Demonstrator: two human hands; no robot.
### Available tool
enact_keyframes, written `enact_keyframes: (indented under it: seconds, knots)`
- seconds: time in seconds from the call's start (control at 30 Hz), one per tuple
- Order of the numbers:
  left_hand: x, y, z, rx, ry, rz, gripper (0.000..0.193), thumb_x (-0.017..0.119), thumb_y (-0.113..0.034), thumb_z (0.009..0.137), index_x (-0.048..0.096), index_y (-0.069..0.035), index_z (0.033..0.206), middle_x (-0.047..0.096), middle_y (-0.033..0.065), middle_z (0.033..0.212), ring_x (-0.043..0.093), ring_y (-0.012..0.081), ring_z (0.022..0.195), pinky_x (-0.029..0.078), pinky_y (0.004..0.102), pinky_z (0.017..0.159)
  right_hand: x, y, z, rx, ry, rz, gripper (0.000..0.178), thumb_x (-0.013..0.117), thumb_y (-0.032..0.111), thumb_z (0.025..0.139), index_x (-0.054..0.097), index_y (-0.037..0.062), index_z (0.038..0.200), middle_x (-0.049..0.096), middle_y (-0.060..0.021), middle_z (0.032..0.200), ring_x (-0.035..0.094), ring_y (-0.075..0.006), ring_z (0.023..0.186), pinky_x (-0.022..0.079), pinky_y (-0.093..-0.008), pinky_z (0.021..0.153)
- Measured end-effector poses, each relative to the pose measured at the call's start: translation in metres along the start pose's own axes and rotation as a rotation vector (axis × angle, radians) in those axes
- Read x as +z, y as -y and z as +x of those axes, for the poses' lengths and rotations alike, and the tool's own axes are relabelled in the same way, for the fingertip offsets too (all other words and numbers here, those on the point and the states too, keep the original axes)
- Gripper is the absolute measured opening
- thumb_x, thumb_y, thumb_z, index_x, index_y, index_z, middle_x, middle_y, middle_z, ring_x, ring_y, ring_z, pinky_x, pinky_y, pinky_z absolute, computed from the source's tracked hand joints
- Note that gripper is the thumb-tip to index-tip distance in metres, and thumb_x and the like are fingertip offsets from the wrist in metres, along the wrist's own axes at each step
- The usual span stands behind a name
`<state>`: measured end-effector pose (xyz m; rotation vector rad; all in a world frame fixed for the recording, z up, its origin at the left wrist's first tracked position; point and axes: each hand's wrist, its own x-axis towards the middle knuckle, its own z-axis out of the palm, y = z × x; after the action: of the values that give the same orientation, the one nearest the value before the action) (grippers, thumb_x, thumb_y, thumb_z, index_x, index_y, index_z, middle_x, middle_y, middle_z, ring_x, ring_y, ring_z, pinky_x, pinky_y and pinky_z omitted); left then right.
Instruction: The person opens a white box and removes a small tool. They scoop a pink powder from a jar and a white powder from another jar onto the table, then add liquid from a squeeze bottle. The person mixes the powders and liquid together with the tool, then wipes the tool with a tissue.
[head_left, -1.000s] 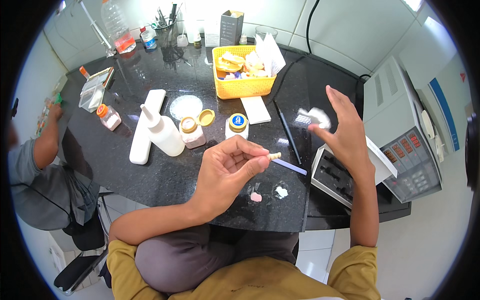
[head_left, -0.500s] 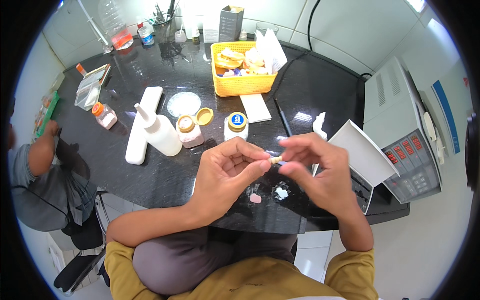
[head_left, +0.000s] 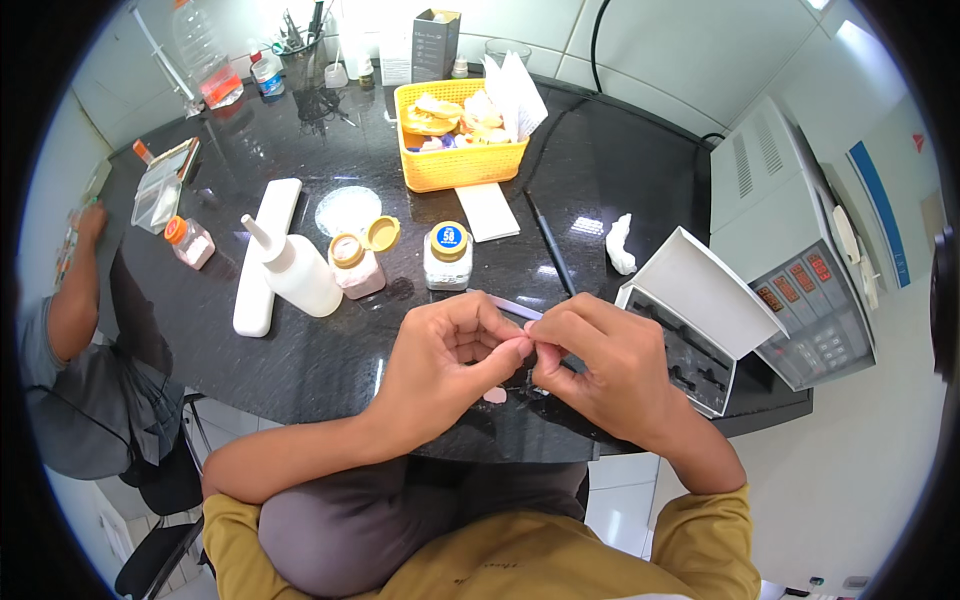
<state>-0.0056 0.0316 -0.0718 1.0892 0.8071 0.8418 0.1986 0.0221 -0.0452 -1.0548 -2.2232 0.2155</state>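
Observation:
Over the near part of the black table, my left hand point(head_left: 440, 355) and my right hand point(head_left: 610, 370) meet fingertip to fingertip. Both are closed in a pinch around a small cream, tooth-like piece, now almost wholly covered by the fingers. Below them on the tabletop lies a dab of pink paste point(head_left: 495, 395); a white dab beside it is mostly behind my right hand. A thin lilac strip point(head_left: 518, 307) shows just beyond the fingertips. Farther off lies a dark, slim brush-like tool point(head_left: 550, 245). A jar with a blue-and-gold lid point(head_left: 448, 258) stands beyond my left hand.
An opened white box point(head_left: 700, 300) with a dark insert lies at right, by a grey machine point(head_left: 800, 270) with red displays. At left stand a pink-powder jar point(head_left: 357, 268), lid up, and a white nozzle bottle point(head_left: 300, 275). A yellow basket point(head_left: 465, 170) sits behind. Someone's arm point(head_left: 75, 290) shows far left.
My right hand has moved left and closed its fingertips against those of my left hand, covering the cream piece. The view has shifted slightly. At far left, the other person's arm has moved.

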Motion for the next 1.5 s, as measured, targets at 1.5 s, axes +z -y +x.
enact_keyframes:
  seconds: [1.5]
  knots:
    - [-0.057,-0.147,0.043,0.692,-0.384,1.066,0.026,0.061,-0.019,0.103,0.072,0.005,0.1,0.069,0.0099,0.081,0.067,0.0128,0.074,0.056,0.0321,0.071,-0.021,-0.047,-0.043,0.004,-0.155,0.163,0.028,0.074,-0.009,0.081,0.076,0.003,0.106,0.072,-0.0114,0.091,0.067,-0.0209,0.07,0.053,-0.0292,0.061]
